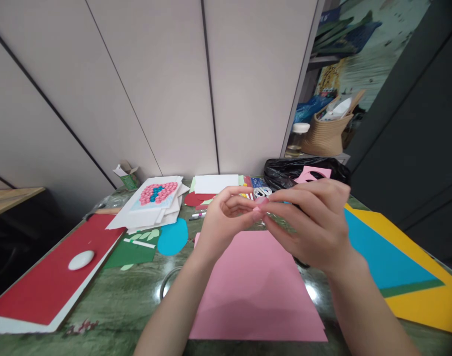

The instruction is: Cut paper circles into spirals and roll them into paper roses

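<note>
Both hands are raised above a pink paper sheet [255, 291] lying on the green table [118, 301]. My left hand [226, 217] and my right hand [315, 222] meet fingertip to fingertip, pinching a tiny pink paper piece [258, 203] between them. The piece is mostly hidden by the fingers, so its shape is unclear. Behind the hands lie scissors [262, 192] and a marker [198, 215].
A red sheet on white board [44, 291] with a white oval object [81, 260] lies left. White cards with a pink and blue dotted design [157, 194], green paper with leaf cutouts [137, 249], a blue cutout [173, 237], yellow and blue sheets [396, 262], a black bag [296, 170].
</note>
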`<action>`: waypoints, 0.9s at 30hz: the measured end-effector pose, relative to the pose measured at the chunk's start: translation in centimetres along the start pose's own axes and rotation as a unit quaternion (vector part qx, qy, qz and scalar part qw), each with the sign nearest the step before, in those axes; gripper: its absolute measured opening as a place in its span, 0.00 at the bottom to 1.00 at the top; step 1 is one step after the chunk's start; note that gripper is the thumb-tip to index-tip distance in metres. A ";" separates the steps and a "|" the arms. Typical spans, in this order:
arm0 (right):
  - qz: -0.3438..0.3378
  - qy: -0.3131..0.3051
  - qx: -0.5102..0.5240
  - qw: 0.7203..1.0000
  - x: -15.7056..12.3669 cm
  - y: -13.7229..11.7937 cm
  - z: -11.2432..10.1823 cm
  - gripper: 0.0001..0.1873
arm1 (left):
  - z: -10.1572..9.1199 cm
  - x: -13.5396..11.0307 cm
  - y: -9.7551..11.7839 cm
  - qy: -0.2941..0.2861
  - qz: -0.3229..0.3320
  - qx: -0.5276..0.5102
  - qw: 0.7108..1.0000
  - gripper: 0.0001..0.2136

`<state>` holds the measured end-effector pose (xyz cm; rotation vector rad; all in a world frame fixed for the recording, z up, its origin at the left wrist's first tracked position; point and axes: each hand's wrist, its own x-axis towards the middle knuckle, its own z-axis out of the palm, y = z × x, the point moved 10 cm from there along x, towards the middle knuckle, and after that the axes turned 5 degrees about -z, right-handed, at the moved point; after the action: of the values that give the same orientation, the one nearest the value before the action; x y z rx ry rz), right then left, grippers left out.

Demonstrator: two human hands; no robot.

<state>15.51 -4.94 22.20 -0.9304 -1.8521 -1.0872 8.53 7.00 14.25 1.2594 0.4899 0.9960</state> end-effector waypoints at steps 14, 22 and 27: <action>-0.052 0.059 -0.051 0.996 0.2 -1.2 -1.7 0.11 | 0.1 -1.4 2.1 0.037 0.103 0.047 0.993 0.09; -0.048 0.067 -0.028 0.996 0.0 -0.9 -1.8 0.12 | 0.1 -1.2 1.9 0.027 0.095 0.043 0.994 0.08; -0.043 0.049 -0.002 0.998 -0.3 -0.5 -1.4 0.12 | 0.3 -1.1 1.5 0.010 0.079 0.044 0.996 0.08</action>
<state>15.59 -6.44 22.20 -0.7923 -1.8243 -1.1690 7.63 5.87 15.52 1.3847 0.4590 1.1311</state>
